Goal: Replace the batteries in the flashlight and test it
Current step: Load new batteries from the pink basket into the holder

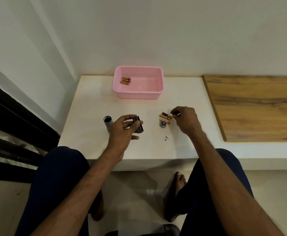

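Observation:
My left hand (122, 132) grips a black battery holder (138, 125) above the white table (91, 106). The grey flashlight body (108, 123) lies just left of that hand with its open end facing up. My right hand (185, 119) hovers over a small pile of copper and black batteries (165, 116), with its fingertips pinched right beside them; whether it touches one I cannot tell. The round flashlight end cap (163, 124) sits just below the pile.
A pink plastic basket (154, 92) stands at the back of the table with several batteries (125, 80) in its left corner. A wooden board (255, 106) lies to the right. Small dark specks (166, 138) mark the table near the front. My knees are below the table edge.

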